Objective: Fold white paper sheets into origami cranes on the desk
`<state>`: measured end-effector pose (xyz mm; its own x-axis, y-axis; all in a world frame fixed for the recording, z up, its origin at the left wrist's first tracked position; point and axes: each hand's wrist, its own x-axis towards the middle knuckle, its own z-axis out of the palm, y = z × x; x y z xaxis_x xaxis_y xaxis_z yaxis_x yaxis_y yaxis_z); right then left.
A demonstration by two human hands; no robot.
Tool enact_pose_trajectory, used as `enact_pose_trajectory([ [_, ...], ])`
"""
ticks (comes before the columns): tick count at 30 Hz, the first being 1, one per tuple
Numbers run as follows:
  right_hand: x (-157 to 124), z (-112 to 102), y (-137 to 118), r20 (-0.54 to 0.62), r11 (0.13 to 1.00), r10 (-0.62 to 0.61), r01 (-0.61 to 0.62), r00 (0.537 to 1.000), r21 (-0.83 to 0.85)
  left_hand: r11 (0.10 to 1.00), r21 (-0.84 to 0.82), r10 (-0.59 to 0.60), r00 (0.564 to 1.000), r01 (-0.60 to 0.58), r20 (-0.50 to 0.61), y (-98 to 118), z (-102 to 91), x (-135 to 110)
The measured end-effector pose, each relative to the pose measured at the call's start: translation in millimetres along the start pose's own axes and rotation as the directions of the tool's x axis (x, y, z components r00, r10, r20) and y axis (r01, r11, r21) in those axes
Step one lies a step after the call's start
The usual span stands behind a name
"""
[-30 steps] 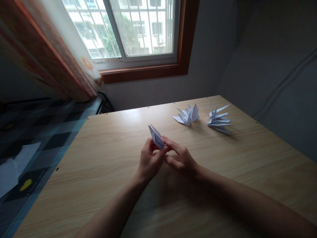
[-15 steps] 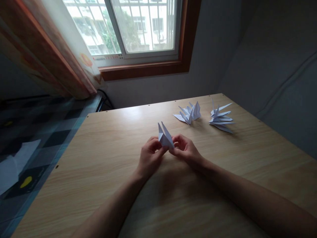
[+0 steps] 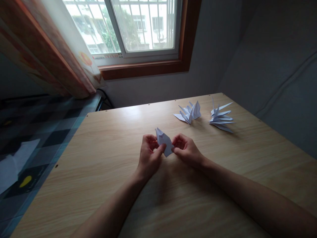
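A small folded white paper piece (image 3: 165,141) is held between my two hands above the wooden table (image 3: 104,145). Its narrow points lean up and to the left, and a flat face is turned toward me. My left hand (image 3: 151,152) pinches its left side, thumb lying across the front. At the right edge, my right hand (image 3: 186,148) pinches the paper between thumb and curled fingers. Beyond my hands lie a cluster of folded white paper pieces (image 3: 189,113) and, to its right, another spiky cluster (image 3: 221,118).
Left of the table is a checked cloth surface (image 3: 55,138) with loose white paper sheets (image 3: 23,155) on it. Behind the table are a wall, a barred window (image 3: 148,26) and an orange-patterned curtain (image 3: 49,46). The table's far edge lies just past the paper clusters.
The folded paper has been tilted: its points, upright before, now lean left and its flat face shows. My left thumb has moved onto its front. The paper clusters have stayed put.
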<state>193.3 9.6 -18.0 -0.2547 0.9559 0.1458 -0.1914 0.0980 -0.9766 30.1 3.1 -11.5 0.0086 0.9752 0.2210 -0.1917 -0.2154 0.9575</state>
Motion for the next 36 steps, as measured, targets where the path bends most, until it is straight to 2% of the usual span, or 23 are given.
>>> enact_pose_trajectory([
  [4,-2.4,0.9,-0.5,0.072,0.994,0.000,0.008,0.997,-0.106,0.999,0.023,0.035,0.997,-0.034,-0.065,6.1,-0.1,3.2],
  [8,-0.8,0.0,1.0,0.087,0.997,-0.006,0.012,0.996,-0.076,0.995,0.101,0.019,0.993,-0.007,-0.117,7.6,-4.1,7.6],
  [12,-0.1,-0.4,3.1,0.092,0.999,-0.010,0.013,0.996,-0.037,0.998,0.045,-0.032,0.992,0.037,-0.124,1.4,-9.6,9.4],
  [15,-0.9,0.3,2.1,0.043,0.999,0.002,0.000,0.999,-0.036,0.998,-0.020,-0.062,0.997,0.061,-0.056,-1.1,-10.6,7.2],
  [19,-1.5,0.9,-0.4,0.014,1.000,-0.010,0.010,1.000,-0.006,0.996,0.040,-0.082,0.990,0.078,0.117,2.0,-7.3,2.9],
  [24,-0.5,-0.3,-1.2,-0.055,0.999,-0.033,0.034,0.998,0.030,0.981,0.187,0.011,0.972,-0.056,0.235,9.0,-3.7,3.3],
  [27,-0.3,-2.1,-3.1,-0.053,0.998,-0.020,0.023,0.998,0.065,0.954,0.278,0.043,0.967,-0.115,0.252,12.0,-3.7,3.8],
  [31,0.2,-3.9,-5.7,-0.036,0.988,0.036,-0.030,0.999,0.154,0.953,0.284,0.043,0.978,-0.101,0.203,11.9,-3.2,1.6],
  [36,2.7,-3.3,-6.0,-0.075,0.996,0.041,-0.035,0.996,0.080,0.942,0.306,0.060,0.967,-0.136,0.246,14.2,-1.1,-0.6],
])
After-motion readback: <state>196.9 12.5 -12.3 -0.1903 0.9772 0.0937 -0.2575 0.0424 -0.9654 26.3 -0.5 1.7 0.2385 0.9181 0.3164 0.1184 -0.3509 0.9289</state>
